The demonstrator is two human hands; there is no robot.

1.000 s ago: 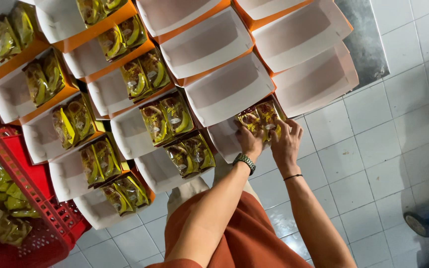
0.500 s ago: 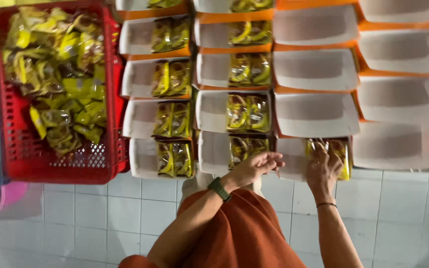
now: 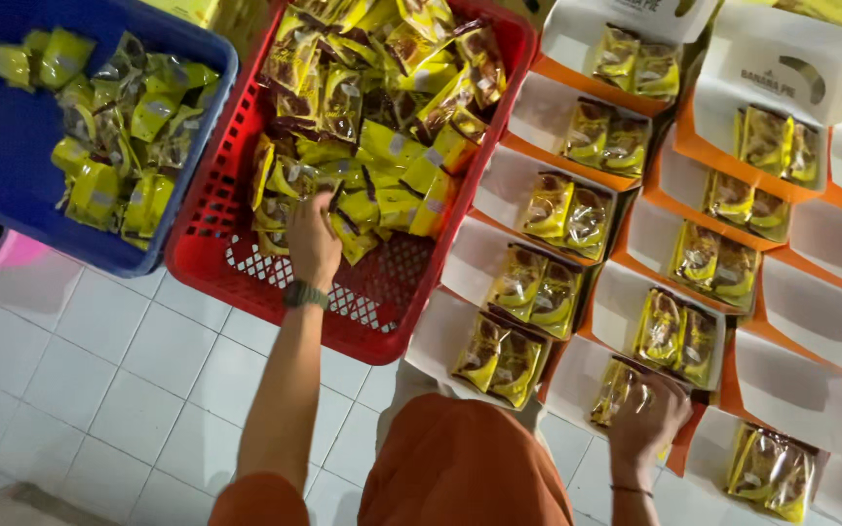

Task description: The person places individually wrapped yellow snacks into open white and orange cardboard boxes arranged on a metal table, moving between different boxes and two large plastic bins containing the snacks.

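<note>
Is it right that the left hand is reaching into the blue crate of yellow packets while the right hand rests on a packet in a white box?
Not quite. In the head view the left hand reaches into the red crate, not the blue crate beside it. The rest holds: the right hand rests on a packet in a white box.

dim warm light, soft blur, glossy glare.

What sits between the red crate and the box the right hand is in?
In the head view, one open box holding two yellow packets lies between the red crate and the right hand's box.
</note>
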